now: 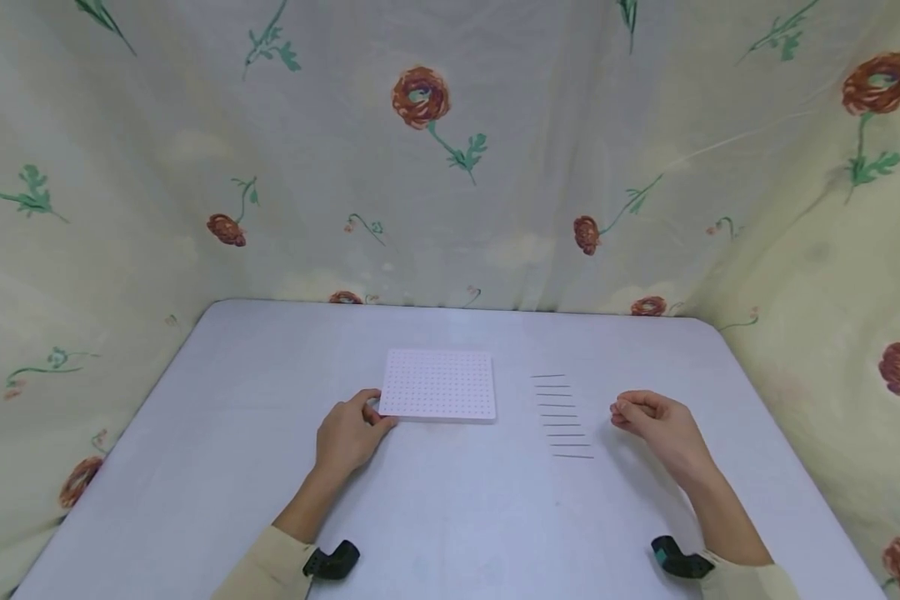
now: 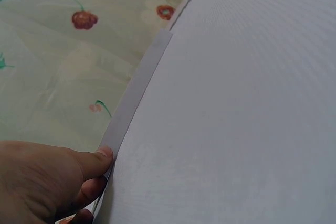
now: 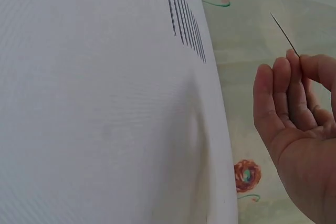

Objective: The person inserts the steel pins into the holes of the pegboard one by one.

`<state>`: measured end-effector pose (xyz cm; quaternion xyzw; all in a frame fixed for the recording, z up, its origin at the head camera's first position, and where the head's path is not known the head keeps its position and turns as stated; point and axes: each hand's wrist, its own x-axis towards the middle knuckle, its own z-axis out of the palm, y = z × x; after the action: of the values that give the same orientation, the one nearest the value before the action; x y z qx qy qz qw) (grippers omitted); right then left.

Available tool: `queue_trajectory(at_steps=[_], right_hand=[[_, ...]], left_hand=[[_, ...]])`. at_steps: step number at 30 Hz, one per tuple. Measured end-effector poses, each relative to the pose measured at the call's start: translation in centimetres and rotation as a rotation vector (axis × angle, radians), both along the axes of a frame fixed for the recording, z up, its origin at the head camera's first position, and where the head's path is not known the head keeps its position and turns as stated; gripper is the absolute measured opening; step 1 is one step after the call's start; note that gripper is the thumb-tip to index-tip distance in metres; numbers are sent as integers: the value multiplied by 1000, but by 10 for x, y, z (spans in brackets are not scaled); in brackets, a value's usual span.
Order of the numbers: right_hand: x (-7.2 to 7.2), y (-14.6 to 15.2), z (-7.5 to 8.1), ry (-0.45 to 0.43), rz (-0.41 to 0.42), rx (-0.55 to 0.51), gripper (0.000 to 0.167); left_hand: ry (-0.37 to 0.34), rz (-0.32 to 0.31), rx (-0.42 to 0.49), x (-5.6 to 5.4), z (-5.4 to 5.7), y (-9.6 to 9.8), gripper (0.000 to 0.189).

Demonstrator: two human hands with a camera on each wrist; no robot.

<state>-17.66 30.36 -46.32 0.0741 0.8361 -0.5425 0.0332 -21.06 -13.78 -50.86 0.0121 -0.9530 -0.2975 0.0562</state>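
A white board (image 1: pixel 438 385) dotted with rows of small holes lies on the table. At its front left corner, my left hand (image 1: pixel 351 433) holds the edge between thumb and fingers; the left wrist view shows the thumb on the board's pale side (image 2: pixel 137 95). My right hand (image 1: pixel 662 429) is raised over the table, right of the board. Its thumb and fingertips pinch a thin, dark needle (image 3: pixel 285 33), whose free end points up and away from the fingers in the right wrist view. Between hand and board lie several similar needles (image 1: pixel 562 415) in a column.
The white table (image 1: pixel 450 517) has rounded far corners. Curtains (image 1: pixel 495 208) with a flower print hang behind it and on both sides. A black wrist device (image 1: pixel 333 560) sits on the left cuff, and another black device (image 1: pixel 678 558) on the right.
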Motion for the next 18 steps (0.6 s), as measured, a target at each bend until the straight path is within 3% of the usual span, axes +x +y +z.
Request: queue_trajectory(at_steps=[7,18], right_hand=[[-6,-10,1,24,-87,-25,51],[-22,-54,8,65,-74,-24,39]], left_hand=[[1,3,-7,1,2,0,54],[6,-6,20,-1,0,0,53]])
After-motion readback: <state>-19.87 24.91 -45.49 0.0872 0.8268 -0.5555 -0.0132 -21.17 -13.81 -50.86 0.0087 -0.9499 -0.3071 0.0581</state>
